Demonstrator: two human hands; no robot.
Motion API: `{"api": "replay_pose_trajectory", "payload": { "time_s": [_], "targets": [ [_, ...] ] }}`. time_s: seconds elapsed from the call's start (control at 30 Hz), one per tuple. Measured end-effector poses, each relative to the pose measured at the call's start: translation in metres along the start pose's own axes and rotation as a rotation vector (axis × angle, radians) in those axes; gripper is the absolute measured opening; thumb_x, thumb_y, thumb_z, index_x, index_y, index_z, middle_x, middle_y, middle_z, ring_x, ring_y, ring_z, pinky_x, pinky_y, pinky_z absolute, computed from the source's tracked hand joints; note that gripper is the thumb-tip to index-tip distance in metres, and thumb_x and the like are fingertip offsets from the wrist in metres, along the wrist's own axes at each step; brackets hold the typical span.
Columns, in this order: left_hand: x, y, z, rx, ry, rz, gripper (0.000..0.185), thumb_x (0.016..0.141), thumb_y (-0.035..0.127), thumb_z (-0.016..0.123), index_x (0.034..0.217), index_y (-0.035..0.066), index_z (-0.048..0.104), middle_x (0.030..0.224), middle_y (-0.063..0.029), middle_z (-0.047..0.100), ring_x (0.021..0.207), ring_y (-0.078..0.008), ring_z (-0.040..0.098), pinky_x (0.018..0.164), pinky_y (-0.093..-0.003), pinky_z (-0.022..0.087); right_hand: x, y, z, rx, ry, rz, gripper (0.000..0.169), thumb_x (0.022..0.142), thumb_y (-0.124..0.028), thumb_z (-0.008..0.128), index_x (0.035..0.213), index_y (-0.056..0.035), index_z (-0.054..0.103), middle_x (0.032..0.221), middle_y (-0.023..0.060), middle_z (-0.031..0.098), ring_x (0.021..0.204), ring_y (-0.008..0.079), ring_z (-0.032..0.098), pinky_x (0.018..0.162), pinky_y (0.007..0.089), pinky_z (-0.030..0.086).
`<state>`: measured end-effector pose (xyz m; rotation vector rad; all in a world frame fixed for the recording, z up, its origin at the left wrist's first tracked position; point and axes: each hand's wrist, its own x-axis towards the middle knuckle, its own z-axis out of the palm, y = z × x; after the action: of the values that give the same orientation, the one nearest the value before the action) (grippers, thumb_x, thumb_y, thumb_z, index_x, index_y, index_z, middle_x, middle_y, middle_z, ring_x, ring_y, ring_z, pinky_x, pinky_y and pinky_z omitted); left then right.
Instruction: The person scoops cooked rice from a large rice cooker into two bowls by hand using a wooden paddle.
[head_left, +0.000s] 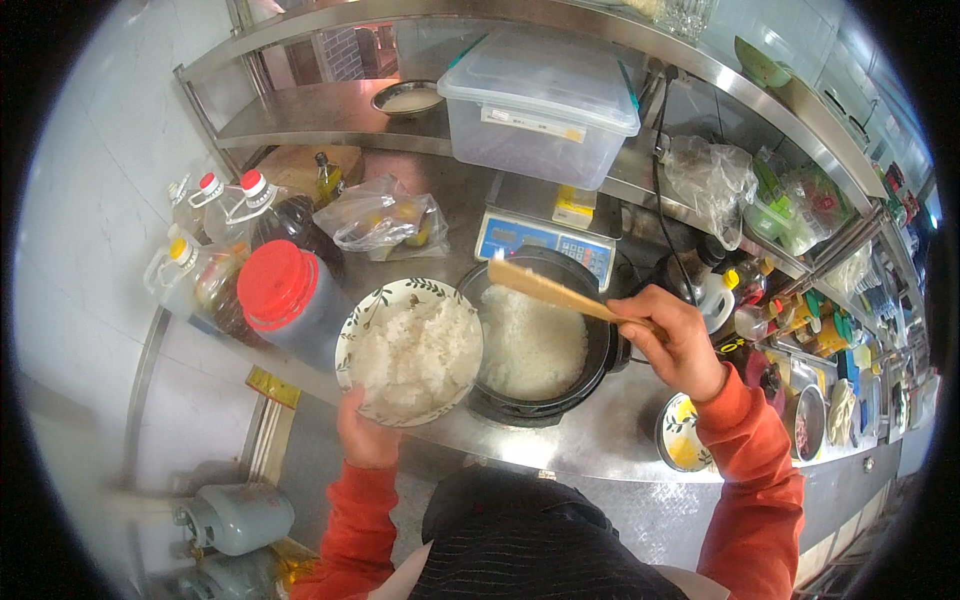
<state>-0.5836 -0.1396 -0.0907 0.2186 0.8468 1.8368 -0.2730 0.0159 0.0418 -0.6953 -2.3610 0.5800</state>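
My left hand (367, 431) grips the near rim of a white bowl with a leaf pattern (349, 330). Cooked white rice (412, 352) is heaped in that bowl. In my right hand (667, 341) is the handle of a wooden rice paddle (551, 289), with a few rice grains stuck to its tip. The paddle hangs over an open black rice cooker (600, 371), just right of the bowl. More cooked rice (532, 349) lies inside the cooker's pot. A patterned bowl with yellow residue, perhaps egg (684, 442), stands below my right forearm.
Behind the cooker is a digital scale (495, 232) with a small yellow-and-white box (575, 207). A lidded plastic bin (525, 142) stands on the steel shelf (300, 112). To the left are a red-lidded tub (277, 285), oil jugs (217, 202) and a plastic bag (382, 217). Gas cylinders (240, 517) sit below.
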Motion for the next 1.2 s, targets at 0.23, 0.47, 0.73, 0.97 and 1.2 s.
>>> {"api": "replay_pose_trajectory", "payload": {
  "time_s": [0.23, 0.47, 0.73, 0.97, 1.2],
  "targets": [
    [-0.003, -0.005, 0.007, 0.003, -0.023, -0.031, 0.062, 0.09, 0.037, 0.042, 0.141, 0.0, 0.04, 0.139, -0.0166, 0.049, 0.126, -0.0322, 0.049, 0.105, -0.0453, 0.041, 0.006, 0.003, 0.031, 0.84, -0.003, 0.532, 0.022, 0.099, -0.015, 0.054, 0.116, -0.0023, 0.059, 0.074, -0.0016, 0.056, 0.06, 0.0033, 0.047, 0.053, 0.0196, 0.038],
    [-0.008, -0.01, 0.015, -0.02, -0.086, -0.063, 0.064, 0.089, 0.036, 0.044, 0.141, 0.0, 0.039, 0.14, -0.0162, 0.049, 0.127, -0.0318, 0.048, 0.106, -0.0449, 0.039, -0.007, 0.009, 0.04, 1.092, -0.023, 0.626, 0.023, 0.101, -0.02, 0.05, 0.113, -0.0037, 0.059, 0.069, -0.003, 0.05, 0.054, 0.0023, 0.037, 0.048, 0.0193, 0.029],
    [-0.015, -0.032, 0.04, -0.009, -0.126, -0.105, 0.063, 0.088, 0.036, 0.047, 0.14, 0.0, 0.041, 0.138, -0.0159, 0.05, 0.126, -0.0321, 0.049, 0.106, -0.0447, 0.038, -0.04, 0.014, 0.035, 0.866, 0.04, 0.428, 0.024, 0.097, -0.015, 0.057, 0.117, -0.002, 0.057, 0.088, 0.001, 0.062, 0.076, 0.0048, 0.053, 0.066, 0.022, 0.045],
    [-0.027, -0.045, 0.06, -0.119, -0.155, -0.256, 0.059, 0.089, 0.036, 0.047, 0.139, 0.004, 0.044, 0.137, -0.0141, 0.052, 0.125, -0.0327, 0.05, 0.105, -0.0473, 0.04, -0.068, 0.019, 0.012, 0.297, 0.141, 0.17, 0.024, 0.09, -0.009, 0.065, 0.113, -0.0029, 0.063, 0.095, 0.0096, 0.065, 0.085, 0.0171, 0.063, 0.075, 0.0281, 0.05],
    [-0.031, -0.051, 0.062, -0.084, -0.11, -0.252, 0.057, 0.089, 0.039, 0.048, 0.136, 0.006, 0.047, 0.133, -0.0122, 0.055, 0.121, -0.0318, 0.053, 0.1, -0.048, 0.044, -0.076, 0.021, -0.003, 0.22, 0.118, 0.043, 0.024, 0.087, -0.004, 0.066, 0.112, -0.0034, 0.065, 0.084, 0.0109, 0.061, 0.075, 0.0215, 0.06, 0.066, 0.0305, 0.047]
  ]
}}
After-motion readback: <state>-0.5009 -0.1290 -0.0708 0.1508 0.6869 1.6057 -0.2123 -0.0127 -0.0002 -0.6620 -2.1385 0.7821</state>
